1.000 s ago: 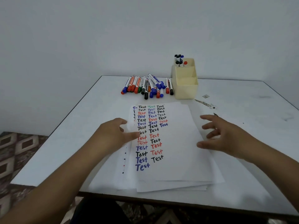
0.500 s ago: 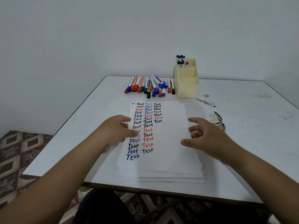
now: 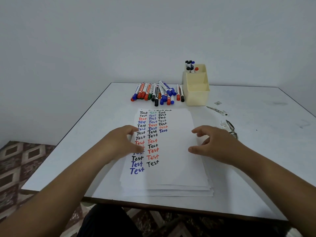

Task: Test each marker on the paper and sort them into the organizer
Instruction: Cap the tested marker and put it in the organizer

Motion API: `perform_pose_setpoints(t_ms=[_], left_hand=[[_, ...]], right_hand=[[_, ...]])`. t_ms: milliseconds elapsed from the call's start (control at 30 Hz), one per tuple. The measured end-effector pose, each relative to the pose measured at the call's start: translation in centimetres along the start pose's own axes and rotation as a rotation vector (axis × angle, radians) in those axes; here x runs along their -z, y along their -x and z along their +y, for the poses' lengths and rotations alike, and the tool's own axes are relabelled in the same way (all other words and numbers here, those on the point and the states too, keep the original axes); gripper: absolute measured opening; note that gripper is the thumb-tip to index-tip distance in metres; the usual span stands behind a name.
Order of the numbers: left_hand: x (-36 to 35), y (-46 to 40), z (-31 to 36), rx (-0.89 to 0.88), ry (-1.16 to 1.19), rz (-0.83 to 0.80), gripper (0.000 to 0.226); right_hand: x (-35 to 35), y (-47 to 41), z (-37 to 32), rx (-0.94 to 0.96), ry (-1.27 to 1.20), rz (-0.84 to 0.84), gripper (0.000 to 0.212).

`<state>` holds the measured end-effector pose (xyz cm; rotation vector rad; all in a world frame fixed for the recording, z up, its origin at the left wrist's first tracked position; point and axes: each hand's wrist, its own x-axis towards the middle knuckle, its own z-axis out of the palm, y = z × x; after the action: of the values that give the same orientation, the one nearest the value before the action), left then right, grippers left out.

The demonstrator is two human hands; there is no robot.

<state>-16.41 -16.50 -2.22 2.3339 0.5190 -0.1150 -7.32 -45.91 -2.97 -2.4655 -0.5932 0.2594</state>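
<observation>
A stack of white paper (image 3: 176,161) lies on the table, its top sheet covered with the word "Test" in black, red, blue and green. My left hand (image 3: 119,142) rests on the paper's left edge, fingers loosely bent. My right hand (image 3: 217,144) is at the paper's right edge, fingers relaxed and holding nothing. A pile of several markers (image 3: 157,93) lies at the back of the table. Right of the pile stands a cream organizer (image 3: 196,96) with several markers (image 3: 190,67) upright in its rear compartment.
The white table (image 3: 85,142) has scuffed, peeling patches (image 3: 229,127) right of the paper. Its near edge runs just below the stack. A patterned floor (image 3: 20,161) shows at the left, and a plain wall stands behind the table.
The paper sheets, fanned out a second ago, are now squared into a neater stack. Both hands have drawn closer together at its sides.
</observation>
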Motion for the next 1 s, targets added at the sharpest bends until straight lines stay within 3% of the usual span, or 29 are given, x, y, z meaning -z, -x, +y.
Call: perform_pose_setpoints(t_ms=[100, 300, 467, 767, 1000], left_hand=[[0.9, -1.0, 0.0, -0.008, -0.04, 0.028, 0.071], [2.5, -4.7, -1.0, -0.128, -0.196, 0.109, 0.064], [3.5, -9.4, -3.0, -0.199, -0.343, 0.198, 0.052], [6.0, -18.0, -3.2, -0.218, -0.44, 0.297, 0.05], [5.6, -21.4, -1.9, -0.269, -0.226, 0.358, 0.067]], right_hand=[[0.7, -2.2, -1.0, 0.062, 0.145, 0.06, 0.061], [-0.6, -6.8, -3.7, 0.248, 0.019, -0.031, 0.082], [-3.8, -10.4, -4.6, 0.261, 0.322, -0.084, 0.103], [-6.3, -11.9, -3.2, 0.255, 0.521, -0.179, 0.096], [-6.3, -12.1, -3.2, 0.259, 0.522, -0.171, 0.093]])
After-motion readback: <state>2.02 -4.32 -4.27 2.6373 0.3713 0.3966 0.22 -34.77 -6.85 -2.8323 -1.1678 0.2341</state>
